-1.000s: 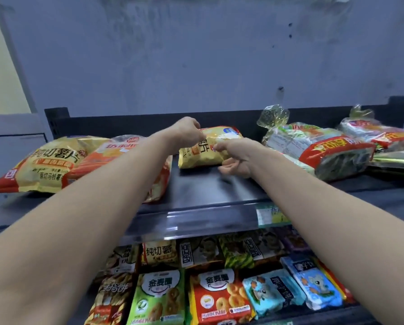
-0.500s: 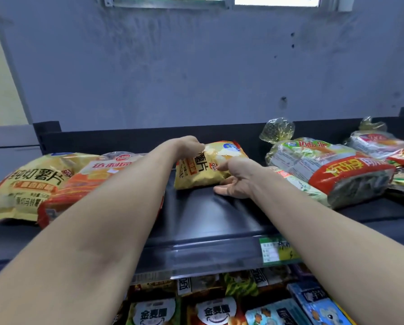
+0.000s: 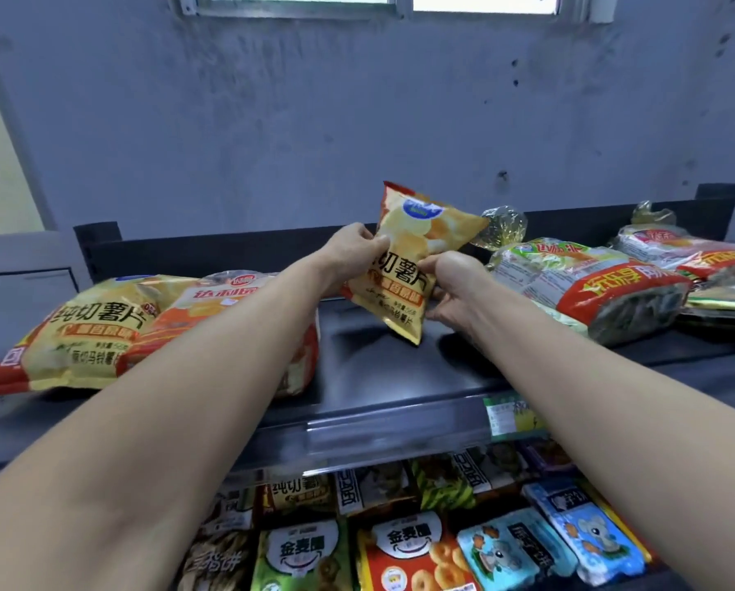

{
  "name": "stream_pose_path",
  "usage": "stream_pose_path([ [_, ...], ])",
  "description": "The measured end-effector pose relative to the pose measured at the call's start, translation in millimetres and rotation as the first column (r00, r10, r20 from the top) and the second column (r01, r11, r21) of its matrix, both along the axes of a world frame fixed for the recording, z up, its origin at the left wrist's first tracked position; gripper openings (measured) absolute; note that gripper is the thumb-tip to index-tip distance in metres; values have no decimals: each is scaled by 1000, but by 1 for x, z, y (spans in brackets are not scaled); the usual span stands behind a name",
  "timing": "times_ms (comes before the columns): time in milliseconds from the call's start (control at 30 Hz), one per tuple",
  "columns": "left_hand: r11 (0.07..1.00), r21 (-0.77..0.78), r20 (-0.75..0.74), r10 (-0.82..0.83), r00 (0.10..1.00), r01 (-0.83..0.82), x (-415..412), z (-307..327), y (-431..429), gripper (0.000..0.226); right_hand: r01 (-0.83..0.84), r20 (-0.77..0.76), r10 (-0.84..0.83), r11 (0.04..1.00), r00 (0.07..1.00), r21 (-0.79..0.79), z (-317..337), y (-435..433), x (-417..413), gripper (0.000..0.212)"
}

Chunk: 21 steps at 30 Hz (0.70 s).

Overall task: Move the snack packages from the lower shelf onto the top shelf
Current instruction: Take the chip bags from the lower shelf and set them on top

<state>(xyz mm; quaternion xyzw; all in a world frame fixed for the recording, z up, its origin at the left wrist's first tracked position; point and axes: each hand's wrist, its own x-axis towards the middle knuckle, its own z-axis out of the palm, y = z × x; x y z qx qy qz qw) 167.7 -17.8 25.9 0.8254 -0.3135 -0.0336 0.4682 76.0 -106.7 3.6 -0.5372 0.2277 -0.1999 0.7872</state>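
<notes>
The small potato chip bag (image 3: 404, 266) is up over the top shelf (image 3: 400, 377), in the gap in the middle. It's stood up on a tilt with its bottom corner right at the shelf surface (touching or just off it, can't tell). Both hands are on it. The left hand (image 3: 351, 253) pinches the left edge between thumb and fingers, and the right hand (image 3: 457, 287) has its fingers curled round the lower right side. Looks like the person is propping it upright so the front faces out, rather than laying it flat. It's a puffy, crinkly foil-type pouch, yellow with an orange-red band and a blue oval logo, so it'll probably dent and slip easily.

To its left a big yellow chip bag (image 3: 80, 334) lies flat, with an orange pillow bag (image 3: 229, 300) just beside it, partly hidden by the left forearm. On the right, clear-wrapped packs of what looks like bread (image 3: 592, 287), with twisted tops, lie on their sides. The shelf is dark, smooth metal with a clear plastic price rail (image 3: 391, 432) along the front. Down below sits a row of glossy snack packs (image 3: 408, 552), so there's plenty left to move.
</notes>
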Motion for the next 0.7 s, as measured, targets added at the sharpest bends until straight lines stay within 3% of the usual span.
stream_pose_path([
  [133,990,-137,37,-15,999,20,-20,6,20,26,76,142,-68,996,988,-55,2,12,-10,36],
  [233,980,-187,79,-53,995,67,-39,8,36,32,109,206,-98,993,974,-40,2,26,-26,38],
  [333,963,-225,75,-134,988,147,-60,9,51,23,131,257,-127,991,958,2,-1,38,-44,35],
  [700,948,-269,52,-161,986,169,-139,9,94,48,118,289,-76,985,954,-127,2,67,-120,33],
])
